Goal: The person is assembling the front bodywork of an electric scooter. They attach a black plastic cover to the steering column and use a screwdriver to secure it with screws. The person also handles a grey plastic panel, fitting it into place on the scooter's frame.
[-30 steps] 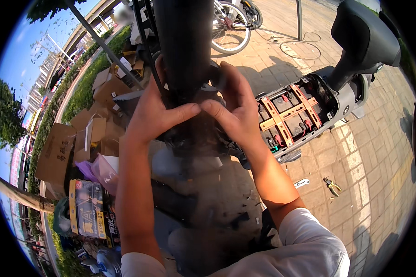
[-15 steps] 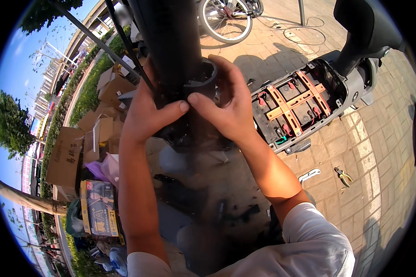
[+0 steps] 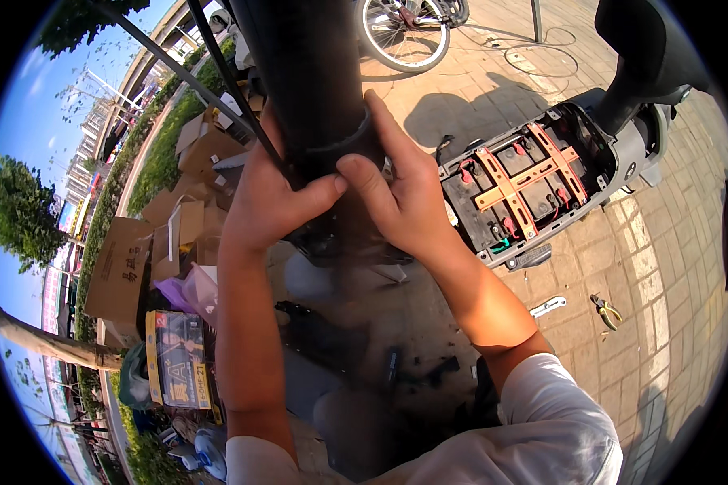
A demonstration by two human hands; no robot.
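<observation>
Black column [image 3: 303, 73]: upper ctr of view, slightly tilted, runs out past top edge; lower part sits btwn both hands
Collar [image 3: 319, 164]: dark ring w/ curved rim round column's lower part; can't tell if fully seated, b/c thumbs & shade hide much of it
L hand [image 3: 275, 194]: cupped round L side of collar, thumb pointing in across front, far fingers mostly hidden
R hand [image 3: 408, 190]: wraps R side, index up along column, thumb angled up-L; both thumb tips nearly meet
Forearms [image 3: 251, 339]: up from lower edge, converging; R elbow bent more, out to side
Thumb pressure: prob best equal L & R, so rim sits square to column, no skew
Blind side: feel w/ fingers for snags or pinch pts, as back's out of sight
Wrists: pref straight, in line w/ forearms; ease w/ both arms tog, no one-sided twist
</observation>
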